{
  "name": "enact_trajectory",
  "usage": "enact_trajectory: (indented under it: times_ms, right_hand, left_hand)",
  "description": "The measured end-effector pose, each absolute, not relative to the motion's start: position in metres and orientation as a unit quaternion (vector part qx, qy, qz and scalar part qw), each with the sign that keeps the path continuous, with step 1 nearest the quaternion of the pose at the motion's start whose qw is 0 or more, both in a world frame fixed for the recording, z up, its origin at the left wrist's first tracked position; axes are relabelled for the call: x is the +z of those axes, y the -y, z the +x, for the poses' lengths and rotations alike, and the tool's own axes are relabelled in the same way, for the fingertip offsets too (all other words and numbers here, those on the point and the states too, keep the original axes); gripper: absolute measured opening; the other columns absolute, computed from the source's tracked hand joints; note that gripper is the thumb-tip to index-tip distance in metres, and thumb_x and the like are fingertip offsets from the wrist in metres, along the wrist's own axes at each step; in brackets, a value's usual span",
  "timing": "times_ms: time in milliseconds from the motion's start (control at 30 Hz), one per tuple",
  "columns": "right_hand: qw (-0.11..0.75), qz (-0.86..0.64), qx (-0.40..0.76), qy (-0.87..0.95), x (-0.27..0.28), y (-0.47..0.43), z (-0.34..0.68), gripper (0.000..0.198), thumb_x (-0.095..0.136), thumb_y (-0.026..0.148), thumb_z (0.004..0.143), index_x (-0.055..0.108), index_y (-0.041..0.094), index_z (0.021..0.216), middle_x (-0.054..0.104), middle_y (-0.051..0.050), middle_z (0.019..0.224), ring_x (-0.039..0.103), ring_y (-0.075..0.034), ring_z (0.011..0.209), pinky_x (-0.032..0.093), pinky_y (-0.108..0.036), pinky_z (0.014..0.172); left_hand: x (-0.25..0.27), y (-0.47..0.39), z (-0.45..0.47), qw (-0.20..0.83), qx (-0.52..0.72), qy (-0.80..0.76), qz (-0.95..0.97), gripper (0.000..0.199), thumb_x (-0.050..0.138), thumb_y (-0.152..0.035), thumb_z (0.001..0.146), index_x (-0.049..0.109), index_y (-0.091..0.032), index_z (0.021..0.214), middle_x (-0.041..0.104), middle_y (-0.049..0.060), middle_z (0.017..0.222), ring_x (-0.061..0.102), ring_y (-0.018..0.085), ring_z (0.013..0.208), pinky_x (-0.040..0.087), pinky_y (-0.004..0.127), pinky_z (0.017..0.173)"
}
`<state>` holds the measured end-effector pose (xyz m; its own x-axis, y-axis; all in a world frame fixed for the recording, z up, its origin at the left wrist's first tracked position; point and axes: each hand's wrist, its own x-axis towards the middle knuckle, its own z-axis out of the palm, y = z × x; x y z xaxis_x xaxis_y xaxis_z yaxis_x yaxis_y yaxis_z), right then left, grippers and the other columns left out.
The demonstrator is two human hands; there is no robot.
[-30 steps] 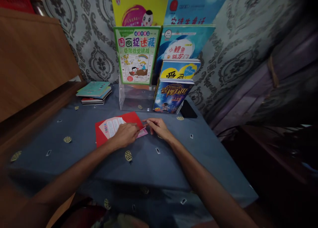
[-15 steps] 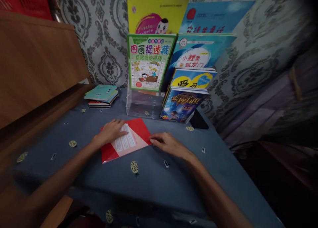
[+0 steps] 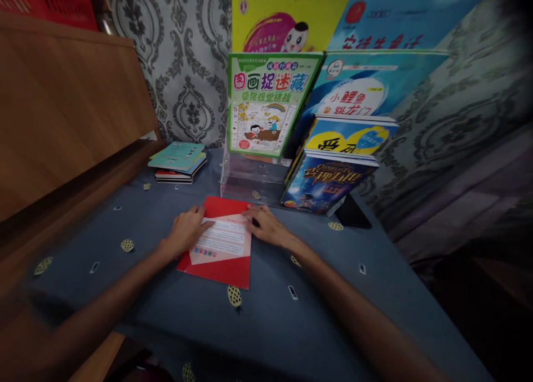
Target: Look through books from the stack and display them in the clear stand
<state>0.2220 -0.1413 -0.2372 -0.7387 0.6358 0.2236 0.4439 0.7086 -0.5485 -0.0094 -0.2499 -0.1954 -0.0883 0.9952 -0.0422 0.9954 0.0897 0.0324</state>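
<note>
A thin red booklet (image 3: 222, 240) lies on the blue tablecloth, showing a pale slanted panel of printed text and a red band at top and bottom. At its upper left edge my left hand (image 3: 188, 227) holds on, thumb over the cover. My right hand (image 3: 267, 225) grips the upper right edge, with the fingers on the cover's corner. Behind the booklet stands a clear acrylic rack (image 3: 237, 179) with picture books in tiers, among them a green book (image 3: 266, 104) and a dark blue book (image 3: 328, 182).
To the left rear sits a small stack of books (image 3: 178, 157) with a turquoise one on top. A wooden panel (image 3: 75, 88) rises along the left side. A flat black object (image 3: 353, 211) lies beside the rack on the tablecloth (image 3: 158, 301). Patterned wallpaper (image 3: 191, 110) covers the wall behind.
The booklet has turned from a slanted sideways position to nearly upright. My right hand has moved up to its upper right edge, and the camera view has shifted slightly.
</note>
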Motion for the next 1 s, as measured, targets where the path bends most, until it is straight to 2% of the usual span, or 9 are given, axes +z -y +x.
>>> enact_trajectory:
  times_ms: [133,300,400,500,633,767,1000]
  right_hand:
    - [0.199,-0.315,0.200,0.906,-0.239,0.134,0.218,0.029,0.051,0.020,0.089,0.071,0.020,0.110,0.073,-0.011,0.107,0.059,-0.030,0.119,0.038,-0.049,0.106]
    - [0.242,-0.353,0.200,0.881,-0.254,0.134,0.223,0.036,0.051,0.022,0.091,0.067,0.017,0.123,0.069,-0.013,0.126,0.055,-0.029,0.118,0.042,-0.049,0.104]
    - [0.273,-0.346,0.201,0.875,-0.261,0.136,0.226,0.037,0.052,0.025,0.092,0.066,0.018,0.126,0.067,-0.012,0.130,0.054,-0.028,0.119,0.044,-0.049,0.104]
    - [0.286,-0.340,0.190,0.875,-0.263,0.137,0.227,0.034,0.055,0.027,0.093,0.068,0.015,0.121,0.068,-0.015,0.126,0.056,-0.028,0.120,0.043,-0.048,0.105]
    - [0.305,-0.358,0.178,0.864,-0.264,0.138,0.228,0.031,0.060,0.028,0.089,0.069,0.017,0.118,0.070,-0.014,0.118,0.060,-0.028,0.114,0.043,-0.050,0.103]
    - [0.329,-0.382,0.198,0.840,-0.266,0.137,0.229,0.040,0.062,0.027,0.085,0.065,0.021,0.125,0.069,-0.011,0.122,0.059,-0.028,0.114,0.044,-0.050,0.102]
    - [0.331,-0.398,0.246,0.819,-0.263,0.139,0.230,0.060,0.062,0.028,0.083,0.051,0.017,0.141,0.066,-0.013,0.131,0.053,-0.029,0.125,0.042,-0.049,0.106]
  left_hand:
    - [-0.195,0.240,-0.005,0.030,-0.009,-0.742,0.670,0.040,0.044,-0.045,0.101,0.057,-0.013,0.121,0.065,0.016,0.115,0.067,0.029,0.099,0.050,0.036,0.078]
    - [-0.195,0.235,-0.011,0.008,-0.010,-0.721,0.693,0.042,0.043,-0.048,0.100,0.059,-0.015,0.120,0.064,0.016,0.117,0.064,0.031,0.106,0.051,0.039,0.080]
    - [-0.200,0.227,-0.016,-0.015,0.006,-0.695,0.719,0.040,0.046,-0.046,0.100,0.060,-0.015,0.122,0.059,0.016,0.128,0.055,0.031,0.121,0.048,0.041,0.092]
    - [-0.206,0.219,-0.015,-0.018,0.031,-0.680,0.732,0.041,0.045,-0.040,0.100,0.057,-0.013,0.128,0.056,0.017,0.137,0.050,0.030,0.127,0.043,0.044,0.103]
    - [-0.211,0.213,-0.004,-0.028,0.047,-0.646,0.762,0.035,0.039,-0.025,0.100,0.060,-0.011,0.124,0.060,0.018,0.131,0.053,0.029,0.121,0.042,0.045,0.102]
    - [-0.213,0.203,0.019,-0.025,0.047,-0.600,0.798,0.034,0.038,-0.013,0.097,0.061,-0.012,0.122,0.061,0.016,0.126,0.053,0.027,0.119,0.043,0.042,0.100]
    - [-0.218,0.174,0.056,-0.018,0.061,-0.548,0.834,0.038,0.043,-0.011,0.093,0.059,-0.015,0.127,0.060,0.011,0.128,0.053,0.025,0.117,0.043,0.039,0.100]
